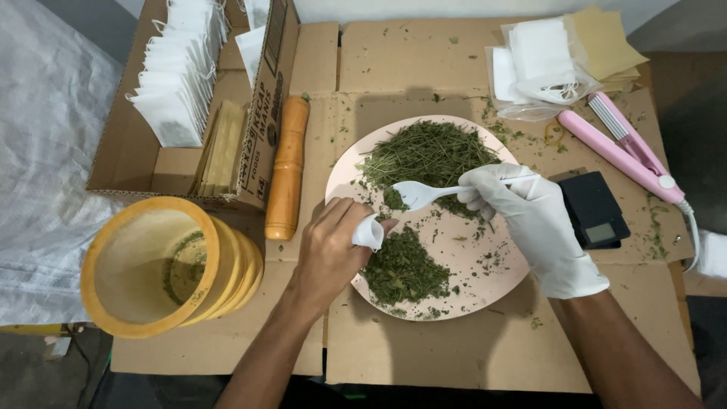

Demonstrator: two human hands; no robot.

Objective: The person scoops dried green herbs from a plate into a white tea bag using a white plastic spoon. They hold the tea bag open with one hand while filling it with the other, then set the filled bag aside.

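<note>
A pale pink plate (pixel 496 265) lies in the middle with two heaps of dried green herbs (pixel 428 155) on it. My right hand (pixel 530 216), in a white glove, holds a white plastic spoon (pixel 420 195) whose bowl carries some herbs. The bare left hand (pixel 333 246) pinches a small white filter bag (pixel 369 232) just under the spoon's bowl, over the plate's left side, beside the nearer herb heap (pixel 403 269).
A yellow wooden mortar (pixel 155 265) lies on its side at left, an orange wooden pestle (pixel 288 167) beside it. A cardboard box (pixel 261 113) holds several white bags. Loose bags (pixel 541 64), a pink sealing iron (pixel 625 148) and a small black scale (pixel 594 208) are at right.
</note>
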